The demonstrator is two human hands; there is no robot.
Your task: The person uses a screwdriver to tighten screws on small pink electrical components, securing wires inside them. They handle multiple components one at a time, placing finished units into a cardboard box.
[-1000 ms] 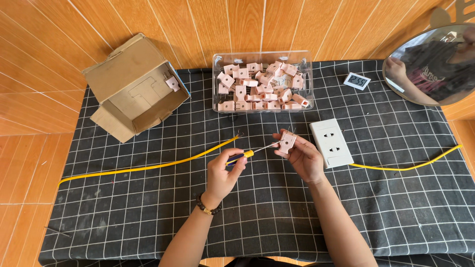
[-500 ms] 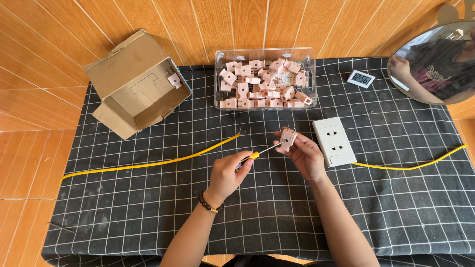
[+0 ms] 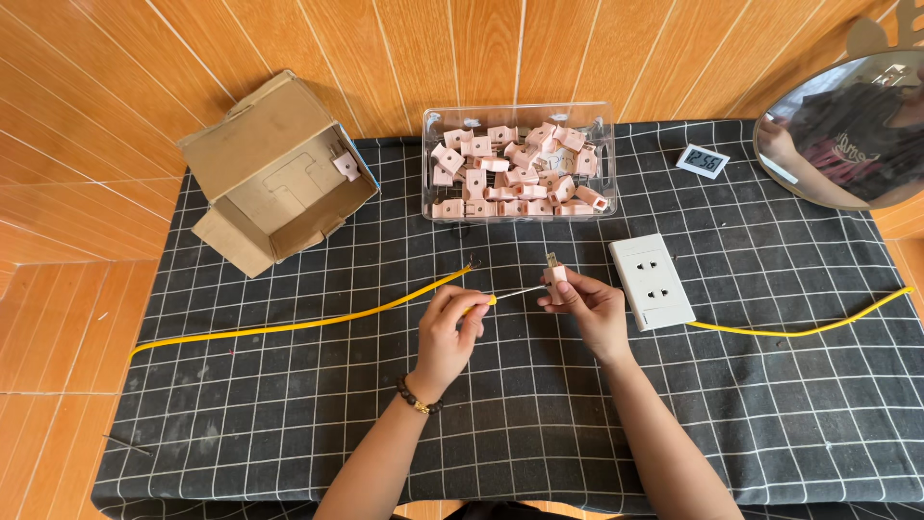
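My left hand (image 3: 449,329) grips a small screwdriver with a yellow handle (image 3: 489,300); its thin metal shaft points right into a small pink plug part (image 3: 556,274). My right hand (image 3: 589,308) holds that pink part upright between fingers and thumb, metal prongs on top. Both hands hover over the black checked cloth (image 3: 289,404) at the table's middle. A white socket plate (image 3: 652,281) lies just right of my right hand.
A clear plastic bin (image 3: 518,164) with several pink plug parts stands behind the hands. An open cardboard box (image 3: 274,173) lies tipped at back left. Yellow wires run left (image 3: 289,325) and right (image 3: 808,330). A small digital clock (image 3: 702,161) and round mirror (image 3: 847,135) sit at back right.
My right hand has turned the pink part more upright. The screwdriver tip stays at the part; both hands have shifted only slightly.
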